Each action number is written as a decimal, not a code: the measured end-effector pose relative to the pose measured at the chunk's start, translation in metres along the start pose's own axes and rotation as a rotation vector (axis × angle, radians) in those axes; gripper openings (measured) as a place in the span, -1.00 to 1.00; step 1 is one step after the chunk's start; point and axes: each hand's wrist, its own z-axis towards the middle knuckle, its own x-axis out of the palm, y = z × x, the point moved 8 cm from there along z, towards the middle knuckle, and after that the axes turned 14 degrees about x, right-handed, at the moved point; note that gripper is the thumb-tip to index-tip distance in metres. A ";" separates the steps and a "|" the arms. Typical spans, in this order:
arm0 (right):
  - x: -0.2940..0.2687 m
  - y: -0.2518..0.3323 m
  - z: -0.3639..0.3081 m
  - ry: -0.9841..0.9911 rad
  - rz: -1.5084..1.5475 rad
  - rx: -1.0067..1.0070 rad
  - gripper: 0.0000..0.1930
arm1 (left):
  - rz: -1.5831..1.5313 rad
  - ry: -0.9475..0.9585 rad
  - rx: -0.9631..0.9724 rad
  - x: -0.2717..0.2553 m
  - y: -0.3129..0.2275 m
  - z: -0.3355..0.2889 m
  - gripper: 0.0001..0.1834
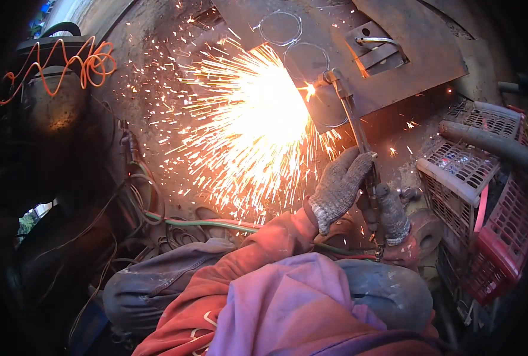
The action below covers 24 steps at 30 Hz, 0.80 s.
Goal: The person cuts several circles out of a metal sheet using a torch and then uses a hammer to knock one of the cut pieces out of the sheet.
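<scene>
A long metal cutting torch reaches from between my hands up to a steel plate, its bent head close above the plate's near left corner. My gloved left hand is closed round the torch's tubes from the left. Further down, my gloved right hand is closed on the torch handle, partly hidden behind it. A small glowing spot shows at the nozzle, and a dense white-orange spray of sparks shoots out to the left and down. Pale circles are drawn on the plate; the glare hides part of its left edge.
A metal piece with a bent handle sits at an opening in the plate. Plastic crates stand at the right, one of them red. Green and red hoses cross before my knees. An orange coiled hose hangs far left.
</scene>
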 end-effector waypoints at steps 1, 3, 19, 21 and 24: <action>-0.001 0.000 0.000 -0.006 -0.006 -0.007 -0.48 | 0.047 0.018 0.063 0.001 0.002 0.000 -0.45; 0.001 0.001 -0.002 -0.028 -0.013 -0.003 -0.48 | 0.112 0.043 0.156 -0.001 0.008 -0.002 -0.45; -0.003 0.000 0.000 -0.050 0.028 -0.027 -0.54 | -0.051 -0.110 0.020 0.000 0.010 -0.002 -0.66; -0.001 0.001 0.000 -0.068 0.042 -0.018 -0.55 | -0.027 -0.114 0.002 -0.002 0.013 -0.004 -0.65; 0.000 0.005 -0.004 -0.065 0.004 -0.013 -0.55 | 0.018 -0.093 0.121 -0.002 0.008 -0.002 -0.64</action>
